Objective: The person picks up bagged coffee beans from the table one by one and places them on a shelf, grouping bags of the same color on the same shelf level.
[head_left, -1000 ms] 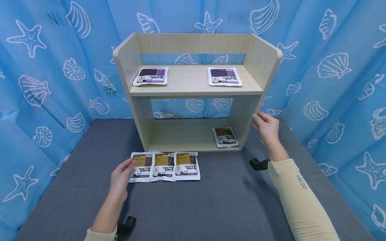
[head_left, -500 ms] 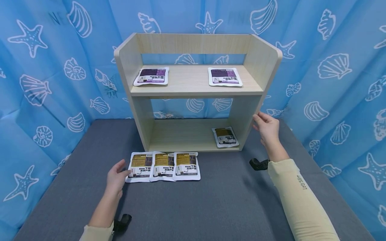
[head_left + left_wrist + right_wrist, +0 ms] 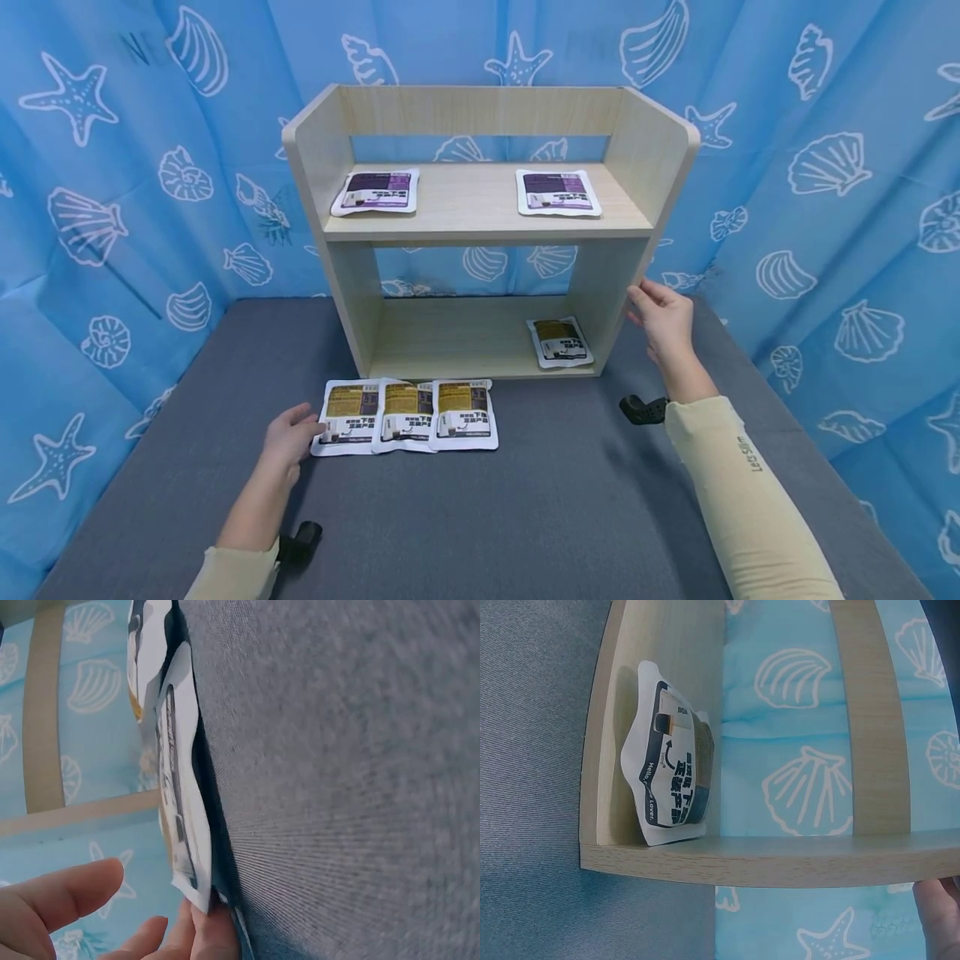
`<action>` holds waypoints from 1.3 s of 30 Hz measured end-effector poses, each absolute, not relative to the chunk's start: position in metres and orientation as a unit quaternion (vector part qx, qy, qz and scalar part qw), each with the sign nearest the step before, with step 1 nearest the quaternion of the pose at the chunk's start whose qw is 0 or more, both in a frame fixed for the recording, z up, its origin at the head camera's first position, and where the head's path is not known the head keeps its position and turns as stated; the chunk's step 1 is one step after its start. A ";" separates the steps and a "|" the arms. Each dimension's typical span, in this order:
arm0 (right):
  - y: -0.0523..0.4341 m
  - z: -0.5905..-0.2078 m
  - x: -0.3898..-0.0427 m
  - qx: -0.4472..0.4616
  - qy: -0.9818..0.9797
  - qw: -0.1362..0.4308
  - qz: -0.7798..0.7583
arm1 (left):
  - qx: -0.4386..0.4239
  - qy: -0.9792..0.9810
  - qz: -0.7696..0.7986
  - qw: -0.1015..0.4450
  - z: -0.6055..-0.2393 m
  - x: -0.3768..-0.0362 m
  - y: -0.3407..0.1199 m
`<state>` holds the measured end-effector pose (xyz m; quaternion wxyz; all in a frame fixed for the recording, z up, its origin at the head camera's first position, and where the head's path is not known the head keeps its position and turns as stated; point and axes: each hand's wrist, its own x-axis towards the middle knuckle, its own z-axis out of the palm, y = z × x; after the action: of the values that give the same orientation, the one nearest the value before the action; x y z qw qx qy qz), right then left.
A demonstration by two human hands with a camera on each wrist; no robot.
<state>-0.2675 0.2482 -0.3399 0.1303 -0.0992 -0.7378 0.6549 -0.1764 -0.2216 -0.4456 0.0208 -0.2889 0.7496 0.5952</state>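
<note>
"Near left on the grey table (image 3: 510,517): leftmost pouch (image 3: 347,417), gold label, face up. Its right side is overlapped by the middle pouch (image 3: 405,417), and that one by the right pouch (image 3: 462,417)."

"Left hand (image 3: 285,437)?"

"At the left edge of the leftmost pouch. Left wrist view: thumb wide of the fingers, fingertips touching the near corner of the pouch, no pinch seen."

"And the right hand (image 3: 663,321)?"

"Against the outer face of the right side panel (image 3: 651,158), fingers slightly bent, gap between thumb and fingers narrow. How firmly it presses, cannot tell."

"Panel belongs to what?"

"Two-tier wooden shelf unit (image 3: 480,235), just beyond the row. Lower board (image 3: 457,333): one gold-labelled packet (image 3: 561,342) at the right, near the panel. Upper board (image 3: 467,196): purple-labelled packets, one at the left (image 3: 377,192), one at the right (image 3: 558,193), well apart."

"Far side?"

"Blue curtain (image 3: 757,192), white shells and starfish printed on it."
</note>
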 end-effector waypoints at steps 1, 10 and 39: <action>0.248 -0.340 -0.267 -0.100 -0.738 0.130 0.654 | -0.290 0.749 0.595 0.026 -0.446 -0.177 -0.222; 0.248 -0.341 -0.268 -0.096 -0.744 0.130 0.649 | -0.282 0.749 0.595 0.072 -0.450 -0.179 -0.227; 0.248 -0.340 -0.266 -0.101 -0.736 0.136 0.656 | -0.256 0.704 0.661 0.041 -0.446 -0.170 -0.233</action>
<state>-0.2664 0.2482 -0.3403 0.1357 -0.1007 -0.7355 0.6561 -0.1704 -0.2334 -0.4463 0.0414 -0.2558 0.7038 0.6614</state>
